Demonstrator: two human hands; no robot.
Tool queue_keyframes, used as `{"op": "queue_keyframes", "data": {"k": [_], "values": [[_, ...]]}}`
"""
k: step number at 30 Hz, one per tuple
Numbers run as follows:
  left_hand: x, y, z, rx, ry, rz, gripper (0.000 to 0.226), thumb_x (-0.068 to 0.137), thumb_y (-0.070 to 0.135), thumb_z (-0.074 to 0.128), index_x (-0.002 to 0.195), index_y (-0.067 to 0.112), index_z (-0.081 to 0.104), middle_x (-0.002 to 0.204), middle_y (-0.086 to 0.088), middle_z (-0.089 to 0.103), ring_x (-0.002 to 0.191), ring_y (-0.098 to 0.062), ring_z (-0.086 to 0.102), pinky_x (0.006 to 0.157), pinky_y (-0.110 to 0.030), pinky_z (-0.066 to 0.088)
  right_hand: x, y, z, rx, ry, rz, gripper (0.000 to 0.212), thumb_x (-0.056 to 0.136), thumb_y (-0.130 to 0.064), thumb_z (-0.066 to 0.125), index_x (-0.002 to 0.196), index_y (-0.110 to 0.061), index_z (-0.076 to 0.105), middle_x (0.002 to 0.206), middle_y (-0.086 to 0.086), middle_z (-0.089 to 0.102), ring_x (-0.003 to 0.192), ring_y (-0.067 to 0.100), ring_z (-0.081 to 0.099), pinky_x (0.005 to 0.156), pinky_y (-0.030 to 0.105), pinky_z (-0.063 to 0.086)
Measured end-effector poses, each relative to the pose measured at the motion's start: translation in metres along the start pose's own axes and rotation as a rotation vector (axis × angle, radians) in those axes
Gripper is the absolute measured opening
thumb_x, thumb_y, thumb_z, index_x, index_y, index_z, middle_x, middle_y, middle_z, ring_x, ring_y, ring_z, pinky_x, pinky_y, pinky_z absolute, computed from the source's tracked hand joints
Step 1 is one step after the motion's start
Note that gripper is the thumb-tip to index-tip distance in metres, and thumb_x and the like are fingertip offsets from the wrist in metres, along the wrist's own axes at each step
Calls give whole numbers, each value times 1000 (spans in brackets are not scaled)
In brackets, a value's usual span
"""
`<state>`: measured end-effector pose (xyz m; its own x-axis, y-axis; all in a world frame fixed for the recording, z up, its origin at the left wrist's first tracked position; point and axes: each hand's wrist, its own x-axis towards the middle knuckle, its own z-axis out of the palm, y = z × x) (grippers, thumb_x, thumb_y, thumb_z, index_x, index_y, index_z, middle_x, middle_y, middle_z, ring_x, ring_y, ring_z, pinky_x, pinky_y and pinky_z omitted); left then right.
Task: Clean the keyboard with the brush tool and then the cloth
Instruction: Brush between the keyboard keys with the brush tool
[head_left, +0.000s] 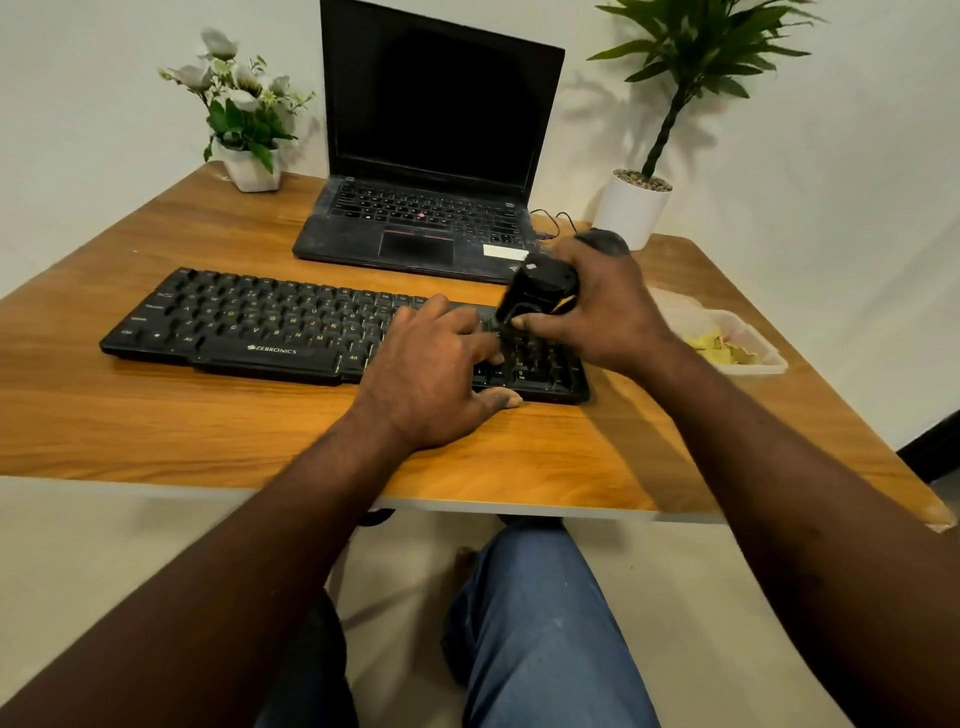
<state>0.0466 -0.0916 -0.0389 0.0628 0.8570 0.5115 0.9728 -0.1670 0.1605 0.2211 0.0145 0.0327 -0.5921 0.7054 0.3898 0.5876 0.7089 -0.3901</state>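
Plainly, by my judgement, the brushing step is in hand and the cloth step is not yet begun. The keyboard lies across the worktop, with bare wood in front of it. On the keyboard's right part rests the left hand, its fingers straight and spread over the keys. The thumb lies on the wood just in front of the keyboard, and the hand seems to steady the board.

Over the keyboard's right end the right hand holds the brush tool, fingers curled round its black body. The tool's working end tilts down toward the keys. Whether the bristles touch them I cannot tell, as that spot is dark and blurred.

The next move calls for short strokes along the rows. The left hand covers keys that need brushing, so it would have to shift.

Behind the keyboard's left end stands a pot of white flowers. Behind its middle sits an open laptop with a dark screen. Behind its right end lies a mouse, close to the right hand and likely to be knocked, with a potted green plant just past it. To the keyboard's right a clear tray holds crumpled yellow stuff, possibly the cloth.
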Motion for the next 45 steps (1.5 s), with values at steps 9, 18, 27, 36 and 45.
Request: {"op": "queue_keyframes", "data": {"k": [9, 18, 27, 36, 45], "values": [[0, -1, 1, -9, -7, 2, 55, 83, 77, 61, 114, 33, 71, 101, 14, 46, 108, -15, 45, 85, -36, 33, -17, 37, -35, -177, -92, 113, 47, 73, -31, 93, 104, -26, 57, 92, -10, 63, 83, 11, 61, 61, 18, 39], [-1, -1, 2, -1, 23, 21, 56, 81, 76, 63, 111, 29, 74, 97, 13, 46, 104, -18, 46, 82, -37, 34, -14, 0, 1, -100, -90, -64, 45, 76, -26, 90, 106, -26, 56, 93, -7, 67, 83, 13, 66, 69, 35, 58], [-1, 0, 0, -23, 7, 15, 54, 83, 74, 64, 113, 31, 73, 99, 14, 42, 107, -16, 45, 88, -38, 35, -22, 26, -25, -154, 22, 28, 44, 74, -28, 91, 104, -20, 59, 89, -7, 63, 82, 16, 62, 62, 29, 49], [0, 0, 0, -12, -3, 5, 55, 83, 75, 64, 115, 31, 72, 98, 14, 41, 108, -16, 45, 89, -39, 36, -25, 28, -24, -207, -109, 43, 46, 76, -26, 91, 105, -27, 56, 94, -5, 66, 87, 18, 63, 69, 38, 53], [0, 0, 0, -10, -7, -3, 56, 83, 75, 63, 117, 32, 72, 106, 9, 57, 109, -17, 46, 90, -40, 38, -9, -3, -2, -58, -62, -61, 46, 75, -27, 90, 106, -24, 57, 92, -14, 62, 82, 3, 60, 69, 20, 54]]}}
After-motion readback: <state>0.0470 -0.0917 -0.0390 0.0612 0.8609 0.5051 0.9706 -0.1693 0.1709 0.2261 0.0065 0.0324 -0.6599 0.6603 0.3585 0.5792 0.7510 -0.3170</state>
